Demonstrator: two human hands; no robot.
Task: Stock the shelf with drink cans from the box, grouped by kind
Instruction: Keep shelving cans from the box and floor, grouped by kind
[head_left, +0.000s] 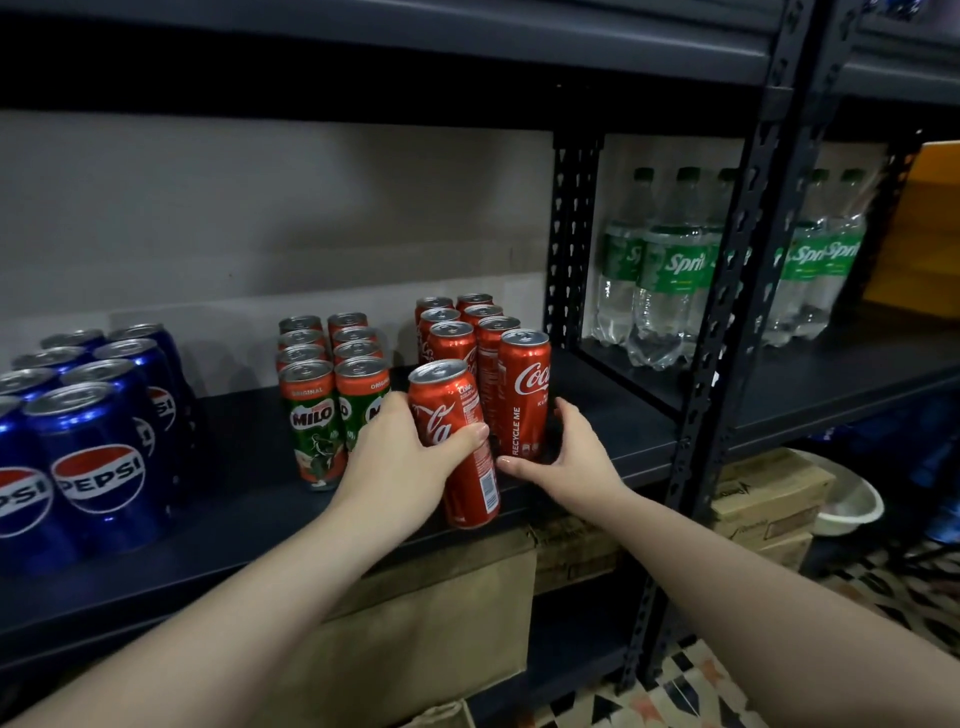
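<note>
My left hand (397, 467) grips a tilted red Coca-Cola can (457, 441) just above the front edge of the dark shelf (249, 519). My right hand (563, 452) curls round the base of an upright Coca-Cola can (523, 392) standing at the front of the Coca-Cola rows (457, 332). Two rows of green Milo cans (332, 374) stand to the left of them. Blue Pepsi cans (98, 415) fill the far left of the shelf.
Sprite bottles (670, 275) stand in the neighbouring bay on the right, behind a black perforated upright (727, 291). Cardboard boxes (426, 623) sit on the level below, more boxes (769, 499) and a white bowl (852, 504) lower right. Another shelf board runs overhead.
</note>
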